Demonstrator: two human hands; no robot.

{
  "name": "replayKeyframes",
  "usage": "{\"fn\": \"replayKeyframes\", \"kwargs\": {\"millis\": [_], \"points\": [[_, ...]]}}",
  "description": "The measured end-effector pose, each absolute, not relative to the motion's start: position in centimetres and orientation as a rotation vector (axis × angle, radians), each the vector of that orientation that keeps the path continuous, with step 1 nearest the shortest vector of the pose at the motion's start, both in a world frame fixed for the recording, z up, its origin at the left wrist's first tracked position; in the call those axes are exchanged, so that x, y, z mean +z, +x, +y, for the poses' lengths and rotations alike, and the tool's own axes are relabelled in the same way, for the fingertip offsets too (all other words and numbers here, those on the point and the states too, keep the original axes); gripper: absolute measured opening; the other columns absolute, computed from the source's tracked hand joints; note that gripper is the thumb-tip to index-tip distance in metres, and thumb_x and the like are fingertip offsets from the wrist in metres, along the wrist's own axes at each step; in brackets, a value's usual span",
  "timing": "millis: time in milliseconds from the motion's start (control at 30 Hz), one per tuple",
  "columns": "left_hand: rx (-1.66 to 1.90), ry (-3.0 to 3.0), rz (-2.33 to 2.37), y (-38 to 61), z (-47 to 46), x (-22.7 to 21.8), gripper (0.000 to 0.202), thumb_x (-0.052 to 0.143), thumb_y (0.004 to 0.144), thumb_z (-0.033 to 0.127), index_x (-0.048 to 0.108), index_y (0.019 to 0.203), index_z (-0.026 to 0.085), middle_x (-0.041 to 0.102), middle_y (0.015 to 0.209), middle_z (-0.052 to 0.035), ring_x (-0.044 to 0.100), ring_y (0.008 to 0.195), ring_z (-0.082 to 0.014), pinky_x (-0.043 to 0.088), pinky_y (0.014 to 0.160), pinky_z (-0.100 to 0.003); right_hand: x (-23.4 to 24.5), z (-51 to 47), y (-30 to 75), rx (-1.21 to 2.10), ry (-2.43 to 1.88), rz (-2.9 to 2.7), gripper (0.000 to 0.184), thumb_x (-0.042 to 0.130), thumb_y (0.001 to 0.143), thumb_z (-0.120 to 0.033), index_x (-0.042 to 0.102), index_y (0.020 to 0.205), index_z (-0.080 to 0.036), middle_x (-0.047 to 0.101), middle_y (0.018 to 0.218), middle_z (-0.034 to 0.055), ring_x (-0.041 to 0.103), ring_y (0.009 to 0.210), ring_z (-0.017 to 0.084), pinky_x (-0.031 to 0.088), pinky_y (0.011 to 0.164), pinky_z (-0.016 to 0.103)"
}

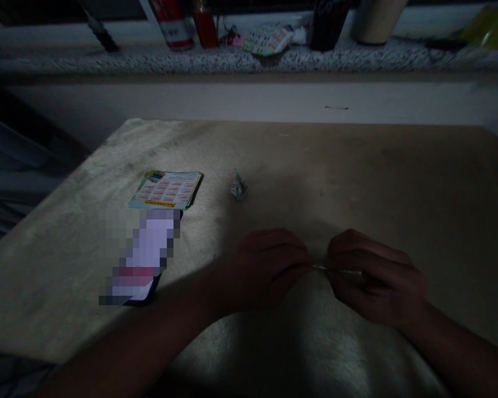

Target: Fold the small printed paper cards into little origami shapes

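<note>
Over the near middle of the table, my left hand [269, 268] and my right hand [375, 276] pinch the two ends of a thin pale strip [319, 267]. Only its narrow edge shows between my fingertips, so I cannot make out its kind. Both hands are closed, with the fingers bent toward the thumbs. A small crumpled piece of printed paper [238, 187] lies on the table beyond my left hand.
The table [398, 177] is dimly lit. On its left lie a stack of printed cards [168, 189] and a phone [149, 249] with a lit, blurred screen. A speckled sill [216, 62] behind holds a red can [174, 25], a crumpled packet [269, 40] and a dark bottle [327, 25].
</note>
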State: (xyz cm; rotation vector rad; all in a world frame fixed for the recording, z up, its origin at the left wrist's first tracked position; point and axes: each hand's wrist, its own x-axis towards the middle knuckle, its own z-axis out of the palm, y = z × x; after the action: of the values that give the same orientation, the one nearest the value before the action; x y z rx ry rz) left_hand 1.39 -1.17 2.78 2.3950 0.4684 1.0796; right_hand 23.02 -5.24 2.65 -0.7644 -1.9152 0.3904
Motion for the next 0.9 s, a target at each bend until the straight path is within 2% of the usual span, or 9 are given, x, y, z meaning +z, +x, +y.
{"fn": "replayKeyframes", "kwargs": {"millis": [200,533,733,900], "points": [[1.090,2.297,0.503,1.49,-1.37,2.59,0.005,0.064,0.092,0.018,0.067,0.091,0.014,0.071,0.083,-0.0047,0.068,0.076,-0.0109,0.057,0.072,-0.021,2.29,-5.25,23.15,0.459,-0.778,-1.914,0.023,0.068,0.077,-0.001,0.070,0.095,-0.016,0.068,0.076,0.0063,0.065,0.068,0.018,0.055,0.056,0.033],[1.183,2.387,0.437,1.61,-1.25,2.10,0.006,0.064,0.091,0.015,0.069,0.093,0.015,0.075,0.086,-0.0063,0.069,0.077,-0.0131,0.058,0.076,-0.027,2.75,-5.06,22.93,0.368,-0.729,-1.924,0.021,0.069,0.079,-0.002,0.073,0.093,-0.017,0.069,0.073,0.0042,0.067,0.066,0.017,0.057,0.055,0.031],[1.212,2.554,0.436,1.61,-1.66,2.39,0.011,0.061,0.086,0.007,0.068,0.093,0.013,0.074,0.082,-0.0055,0.064,0.070,-0.0126,0.054,0.070,-0.028,2.68,-5.52,23.09,0.405,-0.783,-1.902,0.023,0.070,0.078,-0.001,0.074,0.095,-0.016,0.070,0.075,0.0048,0.067,0.067,0.018,0.057,0.055,0.031],[1.236,2.629,0.462,1.84,-1.93,2.66,0.006,0.061,0.088,0.012,0.066,0.087,0.014,0.070,0.076,-0.0037,0.059,0.064,-0.0116,0.051,0.065,-0.027,2.75,-5.70,23.01,0.439,-0.831,-1.887,0.022,0.070,0.077,0.001,0.073,0.093,-0.015,0.069,0.076,0.0058,0.067,0.065,0.016,0.056,0.054,0.028]]}}
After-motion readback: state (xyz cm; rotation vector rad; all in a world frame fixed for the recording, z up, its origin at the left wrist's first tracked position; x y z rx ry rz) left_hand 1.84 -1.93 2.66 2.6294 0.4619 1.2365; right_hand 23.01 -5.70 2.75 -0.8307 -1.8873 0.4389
